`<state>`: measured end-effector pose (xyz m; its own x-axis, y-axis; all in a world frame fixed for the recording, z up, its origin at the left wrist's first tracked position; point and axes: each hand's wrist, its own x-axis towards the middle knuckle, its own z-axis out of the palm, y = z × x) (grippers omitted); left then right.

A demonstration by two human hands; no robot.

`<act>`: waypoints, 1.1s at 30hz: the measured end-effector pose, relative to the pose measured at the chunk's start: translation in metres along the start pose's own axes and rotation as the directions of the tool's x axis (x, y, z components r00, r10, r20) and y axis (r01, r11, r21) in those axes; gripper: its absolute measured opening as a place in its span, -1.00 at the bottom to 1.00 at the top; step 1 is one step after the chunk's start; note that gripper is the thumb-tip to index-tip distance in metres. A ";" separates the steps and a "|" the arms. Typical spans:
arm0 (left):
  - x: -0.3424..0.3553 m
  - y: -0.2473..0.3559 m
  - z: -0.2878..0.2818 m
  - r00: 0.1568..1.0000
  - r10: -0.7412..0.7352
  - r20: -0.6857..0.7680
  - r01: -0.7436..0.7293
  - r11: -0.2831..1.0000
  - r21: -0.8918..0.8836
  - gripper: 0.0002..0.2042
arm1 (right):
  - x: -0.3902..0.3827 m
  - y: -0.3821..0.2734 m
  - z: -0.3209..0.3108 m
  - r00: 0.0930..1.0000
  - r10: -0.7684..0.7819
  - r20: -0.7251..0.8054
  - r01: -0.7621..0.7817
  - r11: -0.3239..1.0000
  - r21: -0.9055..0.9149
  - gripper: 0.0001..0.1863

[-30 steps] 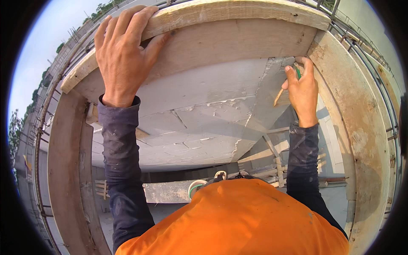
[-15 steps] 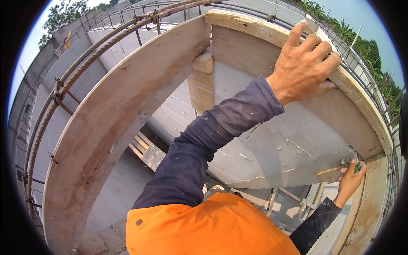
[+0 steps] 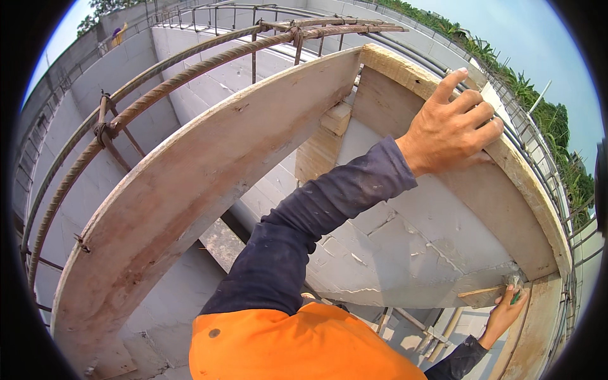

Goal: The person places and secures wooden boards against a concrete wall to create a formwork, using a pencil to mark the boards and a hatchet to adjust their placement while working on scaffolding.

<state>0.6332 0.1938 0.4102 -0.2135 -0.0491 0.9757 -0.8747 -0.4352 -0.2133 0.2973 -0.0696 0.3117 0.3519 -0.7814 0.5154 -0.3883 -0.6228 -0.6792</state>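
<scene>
My left hand (image 3: 453, 126) reaches up across the middle, its fingers bent over the top edge of a wooden formwork board (image 3: 519, 215) and the index finger raised. At the lower right, my right hand (image 3: 505, 316) is closed around a small green-handled tool (image 3: 515, 296); the tool's other end is too unclear to name. That hand is beside the corner where the board meets another wooden plank (image 3: 538, 332). A short wood strip (image 3: 478, 295) lies next to its fingers, against the grey block wall (image 3: 405, 234).
A long plywood panel (image 3: 183, 164) rises on the left, with a wood block (image 3: 335, 118) near its far end. Tied steel rebar (image 3: 190, 82) runs beyond it. Poles (image 3: 446, 332) show far below. A person (image 3: 118, 36) is in the distance at upper left.
The view has shifted, so the boards and rebar sit lower and differently angled. My left hand stays on the board's edge, and my right hand stays at the corner with the green-handled tool.
</scene>
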 end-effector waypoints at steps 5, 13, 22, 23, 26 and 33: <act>0.001 -0.011 0.006 0.991 0.111 -0.078 -0.107 0.993 0.058 -0.69 | 0.009 0.012 -0.004 1.000 0.012 0.012 -0.012 0.999 -0.038 -0.71; 0.005 -0.017 0.010 0.977 0.208 -0.054 -0.202 0.973 0.109 -0.91 | 0.015 0.015 -0.009 0.999 -0.045 0.022 0.046 0.997 -0.058 -0.72; 0.012 -0.024 0.006 0.961 0.276 -0.028 -0.273 0.959 0.069 -0.89 | 0.015 0.011 -0.002 0.996 -0.088 0.008 0.088 0.996 -0.021 -0.71; 0.013 -0.025 0.005 0.960 0.281 -0.006 -0.280 0.958 0.064 -0.89 | 0.016 0.011 -0.002 0.997 -0.081 -0.001 0.081 0.996 -0.032 -0.71; 0.018 -0.025 0.003 0.953 0.302 0.005 -0.302 0.951 0.063 -0.88 | 0.018 0.017 -0.003 0.997 -0.072 -0.017 0.070 0.995 -0.067 -0.70; 0.021 -0.018 0.003 0.970 0.240 0.024 -0.241 0.968 0.066 -0.87 | 0.023 0.024 -0.002 0.996 -0.078 -0.034 0.073 0.989 -0.127 -0.67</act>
<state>0.6462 0.1981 0.4342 -0.4070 -0.1734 0.8968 -0.7667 -0.4688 -0.4386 0.2941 -0.1022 0.3084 0.3517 -0.7311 0.5846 -0.4668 -0.6783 -0.5674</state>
